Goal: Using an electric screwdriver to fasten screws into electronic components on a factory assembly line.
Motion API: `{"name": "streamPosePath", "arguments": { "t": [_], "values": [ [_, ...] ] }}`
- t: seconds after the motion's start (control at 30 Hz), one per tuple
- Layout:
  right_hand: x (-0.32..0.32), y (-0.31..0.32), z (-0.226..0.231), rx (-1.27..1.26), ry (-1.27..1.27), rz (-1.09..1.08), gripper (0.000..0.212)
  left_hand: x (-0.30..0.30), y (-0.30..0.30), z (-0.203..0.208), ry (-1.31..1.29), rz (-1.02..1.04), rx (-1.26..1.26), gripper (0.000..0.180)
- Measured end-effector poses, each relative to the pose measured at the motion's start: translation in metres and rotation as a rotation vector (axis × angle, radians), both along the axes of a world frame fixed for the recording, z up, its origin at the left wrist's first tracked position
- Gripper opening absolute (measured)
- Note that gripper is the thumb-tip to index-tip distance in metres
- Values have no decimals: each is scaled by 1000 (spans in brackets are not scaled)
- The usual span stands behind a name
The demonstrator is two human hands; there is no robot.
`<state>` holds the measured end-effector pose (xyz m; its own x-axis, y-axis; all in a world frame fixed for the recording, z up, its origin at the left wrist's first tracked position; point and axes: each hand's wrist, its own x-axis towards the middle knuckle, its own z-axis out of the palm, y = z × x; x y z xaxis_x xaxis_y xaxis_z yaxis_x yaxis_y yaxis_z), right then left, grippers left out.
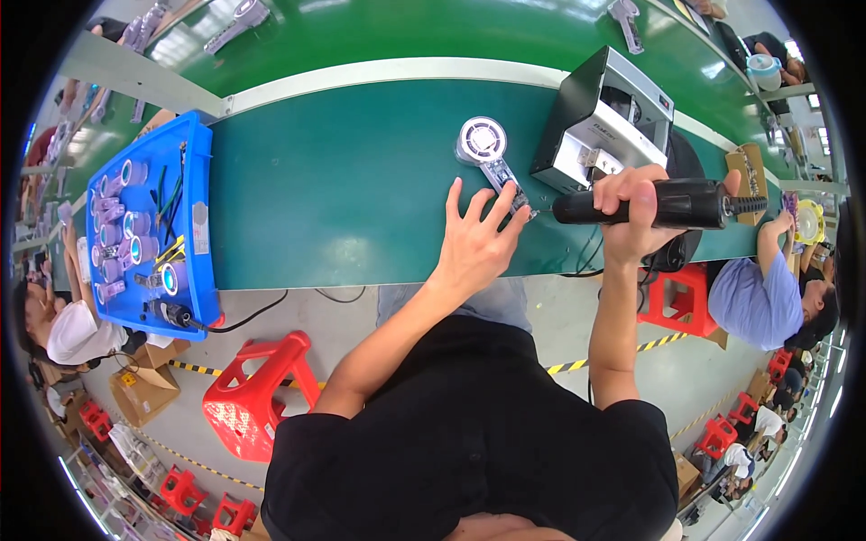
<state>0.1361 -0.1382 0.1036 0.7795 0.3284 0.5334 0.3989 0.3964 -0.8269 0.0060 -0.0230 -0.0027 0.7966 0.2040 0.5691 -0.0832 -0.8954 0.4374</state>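
Note:
A small handheld fan (483, 142) lies on the green work surface, its round head pointing away from me and its handle showing inner parts. My left hand (474, 243) steadies the lower handle, with thumb and nearest fingers on it and the outer fingers spread over the table. My right hand (633, 212) is wrapped round a black electric screwdriver (681, 204), held nearly level. Its thin bit points left at the end of the fan's handle; I cannot tell whether it touches. Just beyond the right hand stands a black and silver box-shaped screw feeder (600, 126).
A blue bin (200, 171) at the left holds several fan parts, cables and a dark tool. Behind the work surface runs a white rail (388, 70), then a green belt with more fans. Red stools (262, 397) stand below. Another person (758, 302) sits at the right.

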Motion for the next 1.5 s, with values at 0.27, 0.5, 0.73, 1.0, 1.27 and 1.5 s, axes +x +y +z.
{"name": "streamPosePath", "arguments": {
  "t": [0.27,0.5,0.73,1.0,1.27,1.5],
  "values": [
    [-4,5,-9,56,39,44,15,-1,0,-4,18,5,-2,36],
    [-7,1,-19,5,-18,117,18,0,0,-4,29,-3,-12,36],
    [-5,-6,-19,48,-8,101,25,0,1,-3,15,-13,-19,36],
    [37,-24,62,39,-243,-242,14,-4,2,1,72,-68,-48,61],
    [43,10,56,-17,-173,-262,89,-3,3,7,151,-45,-43,68],
    [45,3,51,3,4,-166,89,-1,2,5,154,-22,-31,62]
  ]
}}
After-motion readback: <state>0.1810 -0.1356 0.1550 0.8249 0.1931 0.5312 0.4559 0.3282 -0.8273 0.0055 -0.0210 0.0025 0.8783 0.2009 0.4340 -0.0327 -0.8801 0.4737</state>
